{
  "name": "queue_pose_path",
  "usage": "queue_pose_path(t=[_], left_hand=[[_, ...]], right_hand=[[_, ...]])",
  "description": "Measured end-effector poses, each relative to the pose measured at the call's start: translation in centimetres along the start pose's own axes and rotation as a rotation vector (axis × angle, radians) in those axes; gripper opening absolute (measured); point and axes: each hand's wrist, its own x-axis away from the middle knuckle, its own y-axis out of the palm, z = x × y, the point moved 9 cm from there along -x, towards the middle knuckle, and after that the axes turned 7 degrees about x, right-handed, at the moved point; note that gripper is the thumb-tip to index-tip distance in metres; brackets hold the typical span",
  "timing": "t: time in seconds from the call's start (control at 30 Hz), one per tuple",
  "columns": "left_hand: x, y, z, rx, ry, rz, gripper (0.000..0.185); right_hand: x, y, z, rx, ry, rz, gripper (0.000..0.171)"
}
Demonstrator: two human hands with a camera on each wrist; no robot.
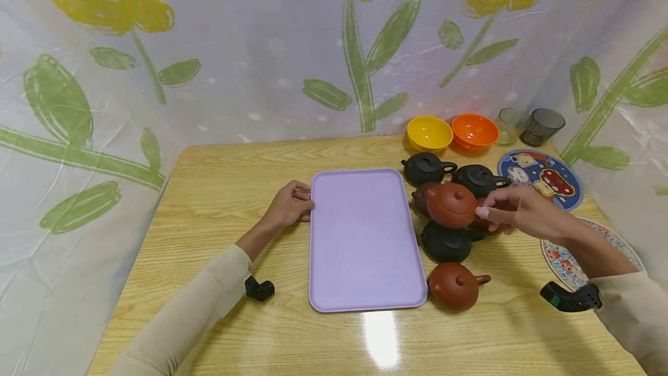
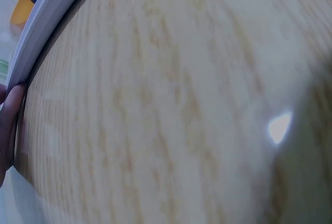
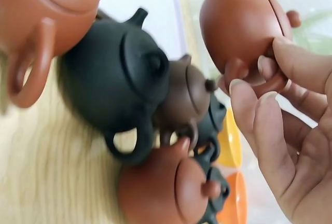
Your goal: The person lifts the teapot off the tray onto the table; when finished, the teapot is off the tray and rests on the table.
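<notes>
My right hand [image 1: 514, 213] pinches the looped handle of a reddish-brown clay teapot [image 1: 452, 206], its lid on. In the right wrist view that lifted teapot [image 3: 238, 27] is held above the others. Below and around it stand a black teapot [image 1: 445, 242], a dark brown teapot [image 3: 184, 97] and another reddish one [image 3: 161, 187], mostly hidden from the head view. Nearer the front is a reddish teapot [image 1: 454, 286] at the tray's corner. My left hand [image 1: 293, 205] holds the left rim of a lilac tray [image 1: 365, 237], with fingers [image 2: 11, 117] at its edge.
Two black teapots, one [image 1: 424, 168] by the tray's far corner and one [image 1: 477, 179] beside it, stand behind. Farther back are a yellow bowl [image 1: 429, 134], an orange bowl [image 1: 475, 131] and two glasses [image 1: 543, 126]. A blue round mat [image 1: 566, 170] and a patterned mat [image 1: 621, 248] lie right.
</notes>
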Motion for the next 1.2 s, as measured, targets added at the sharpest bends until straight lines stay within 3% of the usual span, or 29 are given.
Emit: queue_pose_path(t=[0.3, 0.43, 0.53, 0.7, 0.9, 1.2], left_hand=[[0.0, 0.0, 0.1, -0.003, 0.005, 0.001, 0.046], [-1.3, -0.4, -1.5, -0.007, 0.019, 0.019, 0.045], [-2.3, -0.6, -2.7, -0.003, 0.027, 0.029, 0.046], [-2.4, -0.6, -2.8, 0.009, 0.026, 0.025, 0.048], [-2.3, -0.7, -2.9, -0.01, 0.027, 0.035, 0.045], [-2.3, -0.8, -2.8, -0.015, 0.037, 0.035, 0.044]], right_hand=[[3.1, -0.7, 1.6, 0.064, -0.091, -0.027, 0.018], [4.4, -0.6, 2.5, 0.037, -0.112, -0.059, 0.02], [5.2, -0.6, 3.5, 0.029, -0.09, -0.072, 0.019], [6.4, -0.6, 5.6, 0.039, -0.058, -0.094, 0.018], [7.4, -0.6, 7.6, -0.045, -0.073, -0.159, 0.019], [8.5, 0.4, 10.5, -0.17, -0.025, -0.285, 0.02]])
